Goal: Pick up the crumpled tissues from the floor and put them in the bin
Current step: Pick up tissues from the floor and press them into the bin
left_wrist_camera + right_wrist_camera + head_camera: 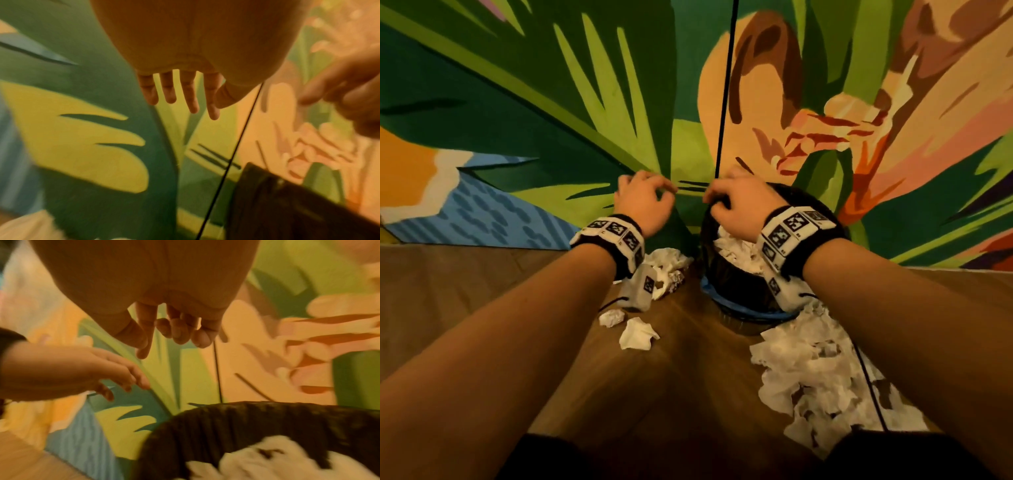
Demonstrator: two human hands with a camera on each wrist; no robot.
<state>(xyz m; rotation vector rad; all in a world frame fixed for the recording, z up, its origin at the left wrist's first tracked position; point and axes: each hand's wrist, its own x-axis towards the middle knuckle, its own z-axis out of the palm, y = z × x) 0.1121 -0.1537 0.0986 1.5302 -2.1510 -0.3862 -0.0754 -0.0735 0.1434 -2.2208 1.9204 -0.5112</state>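
A bin (822,207) lined with a black bag stands against the painted wall, with white tissues (736,255) inside it. Both hands hover above its near-left rim. My left hand (643,198) is left of the bin, fingers straight and relaxed (180,92), holding nothing. My right hand (736,202) hangs over the bin's left rim (246,421), fingers loosely curled (174,331) and empty; the tissues in the bin (277,459) lie below it. Crumpled tissues lie on the wooden floor: a clump (667,267) left of the bin, two small ones (638,334) nearer me, and a large pile (815,373) at the right.
A colourful leaf-and-flower mural (551,120) covers the wall right behind the bin. A thin black cable (724,89) hangs down the wall between my hands. Another black cable (869,387) crosses the large tissue pile. Bare wooden floor (465,281) stretches to the left.
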